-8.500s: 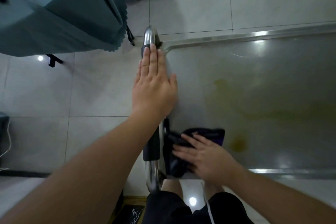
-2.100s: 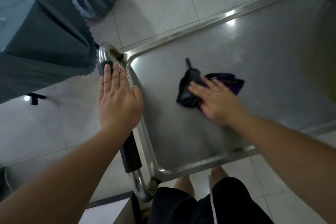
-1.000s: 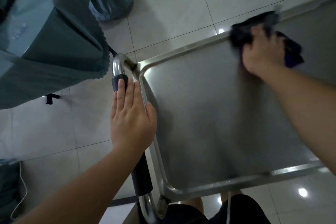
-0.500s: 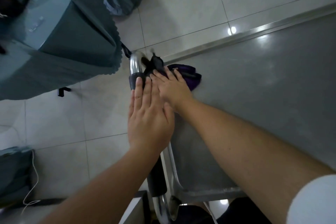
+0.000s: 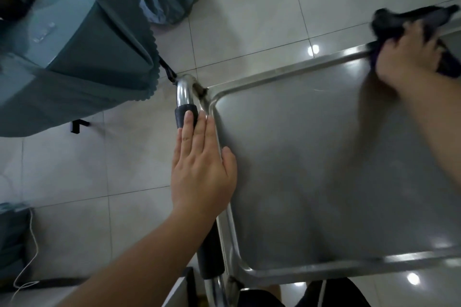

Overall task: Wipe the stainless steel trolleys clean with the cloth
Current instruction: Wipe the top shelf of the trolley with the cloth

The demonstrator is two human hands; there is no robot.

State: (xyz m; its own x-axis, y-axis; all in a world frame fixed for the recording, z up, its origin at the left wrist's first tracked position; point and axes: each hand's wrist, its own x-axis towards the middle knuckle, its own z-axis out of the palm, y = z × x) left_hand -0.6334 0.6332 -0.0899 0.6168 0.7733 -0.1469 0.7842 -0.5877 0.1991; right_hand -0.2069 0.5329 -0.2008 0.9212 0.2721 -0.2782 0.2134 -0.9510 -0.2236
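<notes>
Pale floor tiles surround the steel trolley (image 5: pixel 324 182), whose handle (image 5: pixel 185 111) the flat, relaxed left hand (image 5: pixel 202 172) steadies while the right hand (image 5: pixel 409 57) grips the dark cloth (image 5: pixel 389 21) against the upper-right rim.

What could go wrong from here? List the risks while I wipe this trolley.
1. The dark, blurred cloth under the right hand overhangs the far raised rim of the stainless steel trolley tray; it could slip off onto the tiled floor.
2. The left hand rests flat on the black-sleeved steel handle without gripping, so a hard stroke might shift the trolley.
</notes>
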